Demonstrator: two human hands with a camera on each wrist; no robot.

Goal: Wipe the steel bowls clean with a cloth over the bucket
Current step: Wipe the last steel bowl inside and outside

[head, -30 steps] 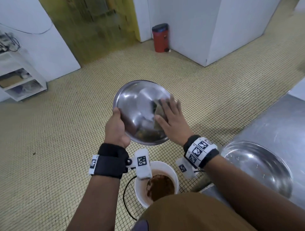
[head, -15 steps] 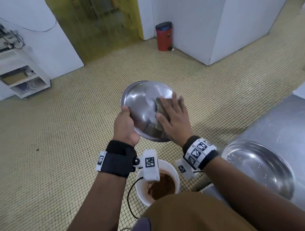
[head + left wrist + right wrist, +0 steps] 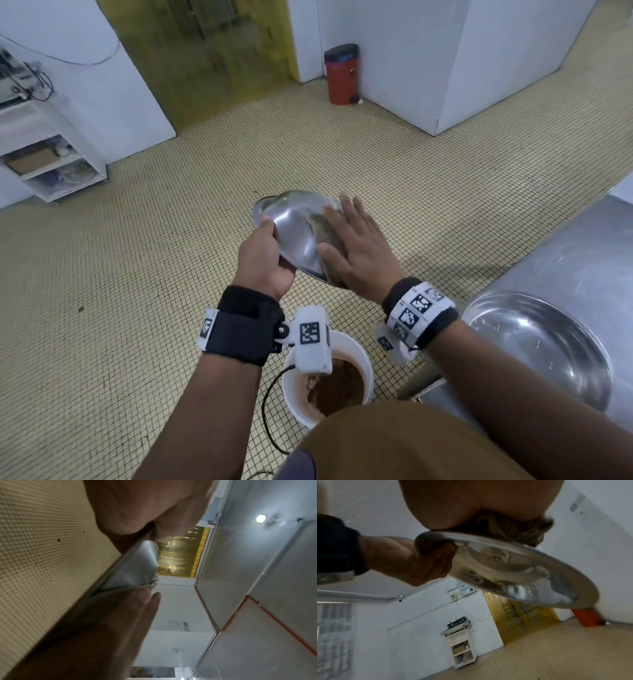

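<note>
My left hand (image 3: pixel 265 255) grips the near-left rim of a steel bowl (image 3: pixel 294 228), which is tilted with its inside turned to the right, above the floor and ahead of the bucket. My right hand (image 3: pixel 356 240) lies flat with straight fingers and presses a brownish cloth (image 3: pixel 323 233) against the bowl's inside. The right wrist view shows the bowl's shiny underside (image 3: pixel 513 572), the cloth (image 3: pixel 527 536) bunched under my palm, and my left hand (image 3: pixel 412 562) on the rim. A white bucket (image 3: pixel 367 363) with brown contents stands on the floor below my wrists.
A second steel bowl (image 3: pixel 537 346) sits on the steel counter (image 3: pixel 565 253) at the right. A red pedal bin (image 3: pixel 342 73) stands by the far white wall, and a white shelf unit (image 3: pixel 48 150) is at far left. The floor (image 3: pixel 137 274) is small yellow tiles.
The bowl has tipped from facing me to a steeper angle, turned more edge-on. My right hand with the cloth has slid down toward the near-right rim.
</note>
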